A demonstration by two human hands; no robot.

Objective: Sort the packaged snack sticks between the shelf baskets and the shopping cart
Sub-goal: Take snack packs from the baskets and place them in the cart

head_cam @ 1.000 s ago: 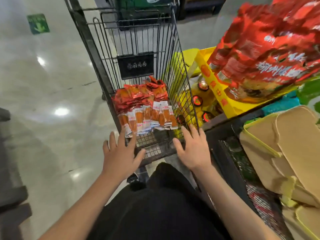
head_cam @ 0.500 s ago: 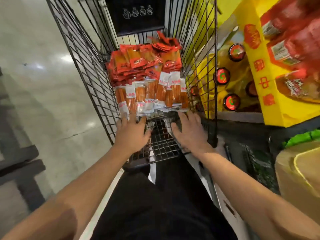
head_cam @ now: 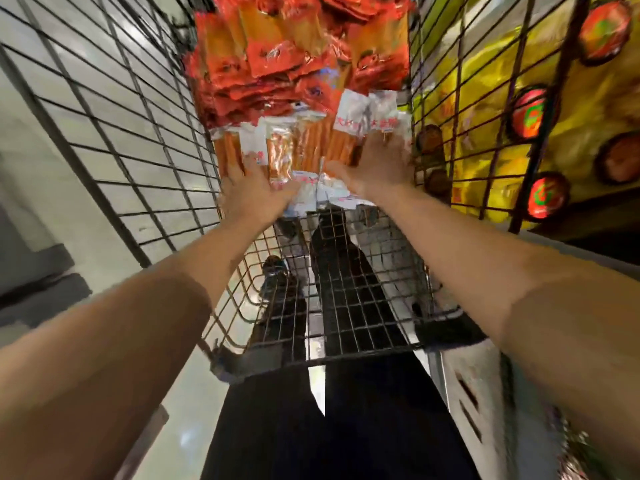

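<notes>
While my left hand lies flat with straight fingers on the near snack sticks, my right hand rests spread on their right edge, grasping nothing (blur hides the fingertips). Orange sticks in clear, white-ended wrappers run near-to-far on the shopping cart floor, red packets heaped beyond.

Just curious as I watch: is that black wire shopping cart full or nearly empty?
Partly full. The black wire shopping cart holds one pile of orange-red snack stick packets at its far end; its near floor is bare mesh.
</notes>
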